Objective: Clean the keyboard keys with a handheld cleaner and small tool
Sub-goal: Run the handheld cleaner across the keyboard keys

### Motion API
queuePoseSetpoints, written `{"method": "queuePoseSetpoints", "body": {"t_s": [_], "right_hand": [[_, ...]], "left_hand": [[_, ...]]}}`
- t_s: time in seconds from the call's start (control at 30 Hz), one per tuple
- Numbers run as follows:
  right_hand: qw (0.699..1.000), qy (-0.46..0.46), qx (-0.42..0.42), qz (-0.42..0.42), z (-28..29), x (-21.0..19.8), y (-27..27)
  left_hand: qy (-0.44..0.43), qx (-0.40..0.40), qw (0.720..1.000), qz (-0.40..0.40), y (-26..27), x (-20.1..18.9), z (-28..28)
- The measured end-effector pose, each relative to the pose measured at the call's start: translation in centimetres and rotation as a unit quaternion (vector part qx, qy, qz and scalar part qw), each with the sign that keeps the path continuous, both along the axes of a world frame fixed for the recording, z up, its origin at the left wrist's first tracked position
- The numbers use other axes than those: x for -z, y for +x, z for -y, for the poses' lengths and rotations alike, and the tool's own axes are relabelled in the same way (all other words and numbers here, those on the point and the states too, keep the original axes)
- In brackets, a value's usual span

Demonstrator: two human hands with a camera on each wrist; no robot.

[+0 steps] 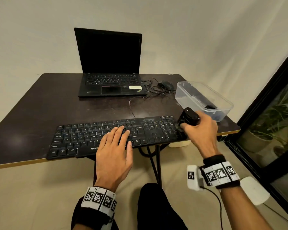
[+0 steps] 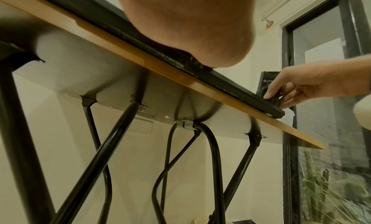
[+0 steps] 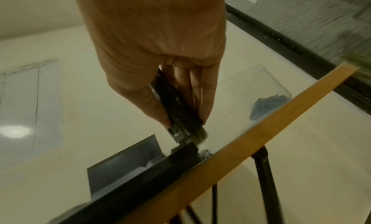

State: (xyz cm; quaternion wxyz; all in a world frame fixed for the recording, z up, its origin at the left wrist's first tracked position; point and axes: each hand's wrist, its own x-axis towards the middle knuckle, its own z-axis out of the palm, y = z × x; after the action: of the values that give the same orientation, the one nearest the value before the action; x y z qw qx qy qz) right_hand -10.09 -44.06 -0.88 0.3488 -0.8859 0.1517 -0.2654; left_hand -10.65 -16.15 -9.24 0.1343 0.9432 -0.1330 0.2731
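Keyboard: black, full-size, lying along the near edge of the desk; its front edge slightly overhangs the desk's pale edge band. Cable runs from its back toward the laptop.

Left hand: flat on the keyboard's middle, fingers straight and slightly spread over the keys, thumb at the front edge. Holds nothing. Wrist hangs off the desk, over the floor.

Right hand: at the keyboard's right end, fingers curled round a black cleaner, thumb on its near face. In the right wrist view the cleaner points down, its bristled tip touching the keyboard's end corner, just beside the desk edge.

Box: clear plastic, open-topped, just beyond the right fingers, close to the desk's right edge; a dark item lies inside, too unclear to name.

Mouse: black, beyond the box, with tangled cable beside the laptop.

Laptop: open, screen dark, at the far edge, well beyond the left fingers.

Open room: bare desk left of the left fingers and between keyboard and laptop. Right of the right hand, a dark window frame stands near the desk corner.
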Motion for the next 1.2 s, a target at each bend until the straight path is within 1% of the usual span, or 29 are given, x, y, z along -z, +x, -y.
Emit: {"method": "queuePoseSetpoints", "body": {"t_s": [0.07, 0.17, 0.27, 0.37, 0.4, 0.47, 0.53, 0.67, 0.77, 0.87, 0.93, 1.0, 1.1, 1.2], "right_hand": [[1.0, -0.009, 0.023, 0.004, 1.1, -0.1, 0.2], [0.998, 0.064, 0.026, 0.013, 1.6, 0.1, -0.1], [0.994, 0.103, 0.019, 0.016, 1.9, 0.1, -0.1], [0.981, 0.187, 0.0, 0.045, 2.0, -1.2, 0.2], [0.979, 0.198, -0.017, 0.048, 1.9, -1.9, 0.4], [0.984, 0.168, -0.047, 0.025, 1.7, -3.6, 1.6], [0.992, 0.105, -0.07, -0.026, 1.6, -5.2, 3.7], [0.986, 0.016, -0.097, -0.136, 1.1, -7.6, 9.5], [0.965, -0.075, -0.099, -0.23, 0.6, -8.7, 13.6], [0.932, -0.113, -0.124, -0.322, 0.0, -9.0, 16.3], [0.909, -0.15, -0.13, -0.367, -0.2, -9.0, 17.4], [0.897, -0.174, -0.133, -0.385, -0.2, -8.6, 18.4], [0.9, -0.158, -0.136, -0.383, 0.2, -7.5, 19.6], [0.905, -0.162, -0.126, -0.374, 0.4, -6.5, 19.9]], "left_hand": [[0.0, 0.002, 1.0, -0.002, 0.0, 0.0, -0.1], [-0.001, 0.006, 1.0, 0.0, 0.0, 0.0, -0.2], [0.0, 0.005, 1.0, -0.001, 0.1, 0.0, -0.2], [0.004, 0.004, 1.0, -0.002, 0.1, 0.1, -0.2], [0.003, 0.003, 1.0, -0.001, 0.1, 0.1, -0.2], [0.001, 0.002, 1.0, 0.001, 0.1, 0.0, -0.1], [0.002, 0.003, 1.0, 0.003, 0.1, 0.1, -0.1], [-0.001, 0.003, 1.0, 0.01, 0.0, -0.1, -0.1], [-0.001, 0.004, 1.0, 0.012, 0.0, -0.1, -0.1], [0.007, 0.002, 1.0, 0.004, 0.1, 0.0, -0.2], [0.008, 0.002, 1.0, 0.001, 0.1, 0.1, -0.2], [0.003, 0.004, 1.0, 0.004, 0.2, 0.1, -0.2], [0.002, 0.005, 1.0, 0.008, 0.1, 0.2, -0.2], [0.002, 0.006, 1.0, 0.011, 0.1, 0.3, -0.1]]}}
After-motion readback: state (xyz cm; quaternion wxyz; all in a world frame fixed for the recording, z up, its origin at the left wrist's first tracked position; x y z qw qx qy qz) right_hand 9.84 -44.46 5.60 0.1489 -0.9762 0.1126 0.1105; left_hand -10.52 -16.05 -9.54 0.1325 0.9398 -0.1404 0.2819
